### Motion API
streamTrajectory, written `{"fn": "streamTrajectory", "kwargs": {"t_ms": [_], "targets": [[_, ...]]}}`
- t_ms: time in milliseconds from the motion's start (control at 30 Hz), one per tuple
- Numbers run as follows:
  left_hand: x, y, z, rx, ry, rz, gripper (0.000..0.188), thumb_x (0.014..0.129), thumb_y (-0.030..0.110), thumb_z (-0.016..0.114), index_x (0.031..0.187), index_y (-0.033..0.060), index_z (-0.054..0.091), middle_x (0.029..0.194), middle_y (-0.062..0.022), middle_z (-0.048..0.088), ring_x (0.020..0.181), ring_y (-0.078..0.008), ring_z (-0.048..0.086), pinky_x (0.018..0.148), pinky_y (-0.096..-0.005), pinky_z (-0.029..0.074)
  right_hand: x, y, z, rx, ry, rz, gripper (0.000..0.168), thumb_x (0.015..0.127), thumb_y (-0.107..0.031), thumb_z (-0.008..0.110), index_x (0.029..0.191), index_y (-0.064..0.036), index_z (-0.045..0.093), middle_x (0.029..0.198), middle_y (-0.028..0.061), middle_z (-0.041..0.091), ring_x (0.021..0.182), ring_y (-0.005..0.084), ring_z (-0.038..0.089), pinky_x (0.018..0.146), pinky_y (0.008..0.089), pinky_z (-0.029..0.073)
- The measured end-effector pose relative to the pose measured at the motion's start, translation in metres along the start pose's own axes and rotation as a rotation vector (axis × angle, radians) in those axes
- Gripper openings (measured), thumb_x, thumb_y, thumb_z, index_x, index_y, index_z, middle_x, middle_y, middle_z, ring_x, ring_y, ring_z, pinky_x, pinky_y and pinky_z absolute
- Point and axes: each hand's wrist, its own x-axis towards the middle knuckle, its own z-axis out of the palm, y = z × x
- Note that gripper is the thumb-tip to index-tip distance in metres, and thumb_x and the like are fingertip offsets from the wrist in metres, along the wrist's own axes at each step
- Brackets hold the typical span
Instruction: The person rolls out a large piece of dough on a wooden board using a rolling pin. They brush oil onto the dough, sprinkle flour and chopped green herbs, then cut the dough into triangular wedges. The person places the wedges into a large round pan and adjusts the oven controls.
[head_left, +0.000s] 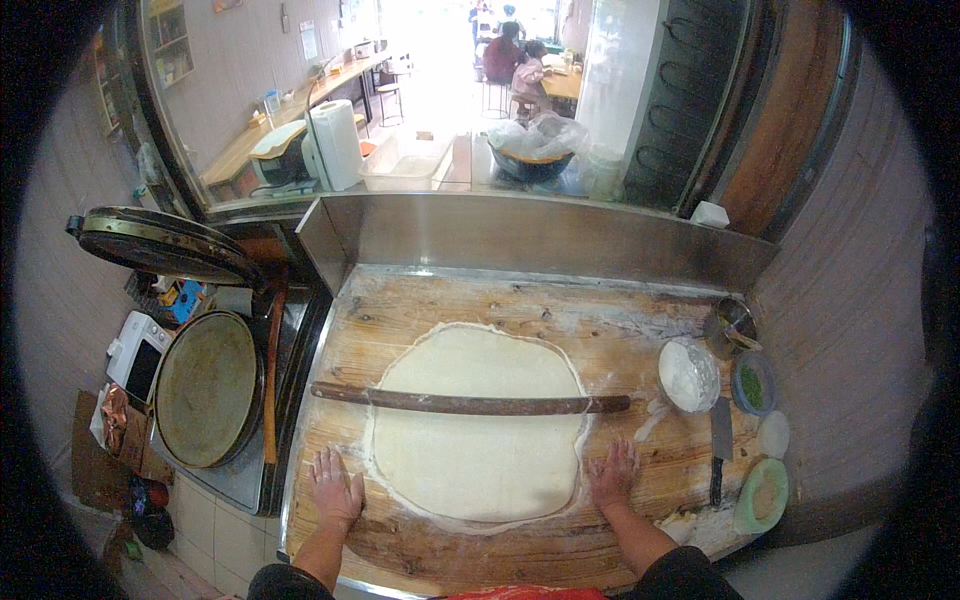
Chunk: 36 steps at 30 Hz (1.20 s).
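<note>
A wide, thin sheet of dough (472, 465) lies flat on the floured wooden work board (442, 562). Across its middle rests a long dark wooden rolling pin (480, 403), both ends reaching past the dough, and neither hand touches it. My left hand (334, 484) is laid palm down on the board, left of the dough's lower edge, holding nothing. On the other side my right hand (615, 472) is also down on the board with fingers spread, close to the dough's right edge and below the pin's right end.
On the right are a bowl of flour (688, 375), a container of chopped greens (748, 384), a metal container (735, 321), a cleaver (720, 442) and a green bowl (763, 495). A round griddle (206, 390) with raised lid (161, 244) stands left. A metal splash guard (540, 236) edges the back.
</note>
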Motion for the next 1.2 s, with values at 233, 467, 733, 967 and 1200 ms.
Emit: {"fn": "streamTrajectory", "kwargs": {"t_ms": [233, 467, 733, 967, 1200], "targets": [[0.001, -0.003, 0.005, 0.008, 0.027, 0.023, 0.071, 0.087, 0.042, 0.049, 0.139, -0.0047, 0.035, 0.149, -0.0239, 0.029, 0.140, -0.0387, 0.022, 0.115, -0.0496, 0.013, 0.000, 0.008, 0.009, 0.010, 0.030, -0.037, 0.064, 0.086, -0.032, 0.058, 0.135, 0.006, 0.040, 0.145, 0.0230, 0.034, 0.138, 0.0405, 0.025, 0.113, 0.0531, 0.014], [0.001, -0.006, 0.008, 0.007, 0.013, 0.031, 0.072, 0.087, 0.043, 0.050, 0.140, -0.0040, 0.035, 0.150, -0.0239, 0.028, 0.140, -0.0383, 0.022, 0.114, -0.0504, 0.014, 0.000, 0.017, 0.019, 0.001, 0.086, -0.072, 0.063, 0.086, -0.031, 0.059, 0.134, 0.005, 0.040, 0.146, 0.0225, 0.034, 0.138, 0.0402, 0.025, 0.113, 0.0533, 0.014], [0.001, -0.004, 0.005, -0.004, -0.002, 0.006, 0.074, 0.088, 0.045, 0.048, 0.141, -0.0039, 0.032, 0.150, -0.0235, 0.027, 0.140, -0.0384, 0.021, 0.114, -0.0497, 0.014, 0.002, 0.005, 0.006, 0.001, 0.050, -0.048, 0.063, 0.086, -0.033, 0.058, 0.133, 0.005, 0.042, 0.146, 0.0224, 0.034, 0.138, 0.0392, 0.025, 0.113, 0.0532, 0.014], [0.002, -0.005, 0.008, 0.007, -0.008, 0.007, 0.075, 0.088, 0.045, 0.048, 0.142, -0.0040, 0.031, 0.150, -0.0229, 0.027, 0.141, -0.0384, 0.020, 0.115, -0.0493, 0.014, 0.000, 0.010, 0.010, -0.018, 0.044, -0.037, 0.064, 0.086, -0.033, 0.058, 0.134, 0.004, 0.041, 0.147, 0.0212, 0.032, 0.138, 0.0382, 0.025, 0.114, 0.0518, 0.014], [0.002, -0.003, 0.005, 0.012, -0.010, 0.006, 0.074, 0.088, 0.044, 0.048, 0.142, -0.0039, 0.032, 0.150, -0.0229, 0.028, 0.141, -0.0386, 0.021, 0.114, -0.0491, 0.015, 0.000, 0.011, 0.010, -0.021, 0.033, -0.040, 0.066, 0.085, -0.032, 0.058, 0.136, 0.004, 0.039, 0.149, 0.0195, 0.030, 0.140, 0.0370, 0.022, 0.114, 0.0501, 0.013]]}}
